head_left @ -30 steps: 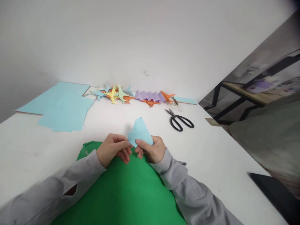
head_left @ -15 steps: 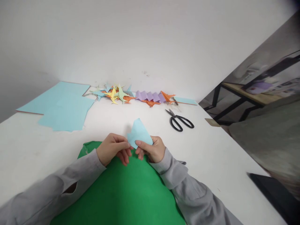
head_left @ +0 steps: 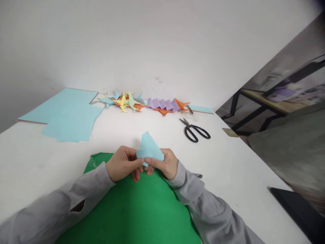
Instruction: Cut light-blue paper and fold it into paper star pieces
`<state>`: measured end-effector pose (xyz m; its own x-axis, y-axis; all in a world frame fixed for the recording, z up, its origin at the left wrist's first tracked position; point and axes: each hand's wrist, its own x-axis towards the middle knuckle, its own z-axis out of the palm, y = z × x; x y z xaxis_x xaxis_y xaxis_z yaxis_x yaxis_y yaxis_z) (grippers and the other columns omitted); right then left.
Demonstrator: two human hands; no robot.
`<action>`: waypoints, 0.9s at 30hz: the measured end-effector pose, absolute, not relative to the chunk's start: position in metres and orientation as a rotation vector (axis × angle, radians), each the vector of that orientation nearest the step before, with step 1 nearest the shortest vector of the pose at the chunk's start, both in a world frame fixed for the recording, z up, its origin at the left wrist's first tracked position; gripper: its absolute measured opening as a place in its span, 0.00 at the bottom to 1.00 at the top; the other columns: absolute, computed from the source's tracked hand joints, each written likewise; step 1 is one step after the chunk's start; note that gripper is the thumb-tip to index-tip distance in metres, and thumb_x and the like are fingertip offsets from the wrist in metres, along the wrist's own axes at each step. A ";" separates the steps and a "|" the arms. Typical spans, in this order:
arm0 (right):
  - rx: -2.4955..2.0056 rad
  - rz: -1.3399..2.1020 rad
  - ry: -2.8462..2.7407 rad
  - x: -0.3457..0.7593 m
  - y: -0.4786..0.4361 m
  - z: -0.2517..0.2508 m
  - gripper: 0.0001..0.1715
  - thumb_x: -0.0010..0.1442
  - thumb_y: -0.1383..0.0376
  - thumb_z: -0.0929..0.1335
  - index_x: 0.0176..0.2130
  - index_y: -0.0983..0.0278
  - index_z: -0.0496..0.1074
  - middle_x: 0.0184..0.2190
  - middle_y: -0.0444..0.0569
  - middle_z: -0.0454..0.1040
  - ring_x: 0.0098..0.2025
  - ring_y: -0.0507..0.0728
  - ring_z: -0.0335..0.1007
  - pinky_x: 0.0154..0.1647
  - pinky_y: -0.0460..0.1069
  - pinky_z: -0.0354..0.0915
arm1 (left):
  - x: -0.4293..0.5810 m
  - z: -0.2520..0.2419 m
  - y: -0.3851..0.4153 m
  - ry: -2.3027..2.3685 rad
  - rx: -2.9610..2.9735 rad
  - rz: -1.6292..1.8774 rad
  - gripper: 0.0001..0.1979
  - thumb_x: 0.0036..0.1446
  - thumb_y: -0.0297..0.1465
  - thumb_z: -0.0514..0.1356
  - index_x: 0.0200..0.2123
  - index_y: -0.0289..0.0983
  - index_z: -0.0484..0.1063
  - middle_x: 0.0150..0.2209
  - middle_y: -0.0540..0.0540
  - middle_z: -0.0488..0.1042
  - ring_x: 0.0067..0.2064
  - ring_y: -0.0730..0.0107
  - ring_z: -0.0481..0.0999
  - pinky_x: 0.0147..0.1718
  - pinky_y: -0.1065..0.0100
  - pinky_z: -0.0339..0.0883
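Observation:
Between my two hands is a small folded piece of light blue paper (head_left: 150,148), held up over the near edge of the table with one corner pointing away from me. My left hand (head_left: 124,163) pinches its lower left edge between thumb and fingers. On the lower right side, my right hand (head_left: 166,163) grips the same paper, its thumb lying across the front. Both thumb tips nearly meet at the bottom of the paper. The fingers behind the paper are partly hidden. Green cloth (head_left: 132,210) lies below my hands.
Light blue sheets (head_left: 71,118) lie at the left of the white table (head_left: 228,176). Folded paper figures (head_left: 127,102) and a pleated purple paper strip (head_left: 162,104) line the wall. Black-handled scissors (head_left: 194,130) lie to the right. A dark flat object (head_left: 297,210) sits at the right edge.
The folded paper has shifted slightly down and left and tilted a little. My left thumb has moved in to pinch its bottom edge close to the right thumb.

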<state>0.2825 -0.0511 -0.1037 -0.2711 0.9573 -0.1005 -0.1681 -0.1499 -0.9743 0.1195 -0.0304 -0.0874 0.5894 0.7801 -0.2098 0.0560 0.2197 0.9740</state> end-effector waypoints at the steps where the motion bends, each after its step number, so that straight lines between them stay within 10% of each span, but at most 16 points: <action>1: -1.008 1.592 -1.193 0.283 -0.051 -0.104 0.15 0.40 0.60 0.75 0.21 0.71 0.73 0.15 0.46 0.73 0.15 0.51 0.69 0.15 0.43 0.67 | 0.120 -0.088 -0.031 0.815 1.272 0.587 0.14 0.43 0.36 0.64 0.17 0.31 0.68 0.12 0.49 0.69 0.14 0.71 0.70 0.12 0.73 0.65; 27: -0.932 1.637 -1.212 0.285 -0.049 -0.108 0.15 0.43 0.60 0.74 0.22 0.70 0.72 0.16 0.47 0.74 0.17 0.52 0.70 0.17 0.43 0.67 | 0.117 -0.085 -0.027 0.754 1.248 0.513 0.10 0.41 0.31 0.64 0.18 0.31 0.68 0.14 0.50 0.69 0.15 0.72 0.71 0.12 0.74 0.66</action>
<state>0.2846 -0.0493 -0.1076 -0.3395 0.9381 -0.0686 -0.2085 -0.1462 -0.9670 0.1173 -0.0267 -0.0852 0.6609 0.7155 -0.2263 0.0519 0.2572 0.9650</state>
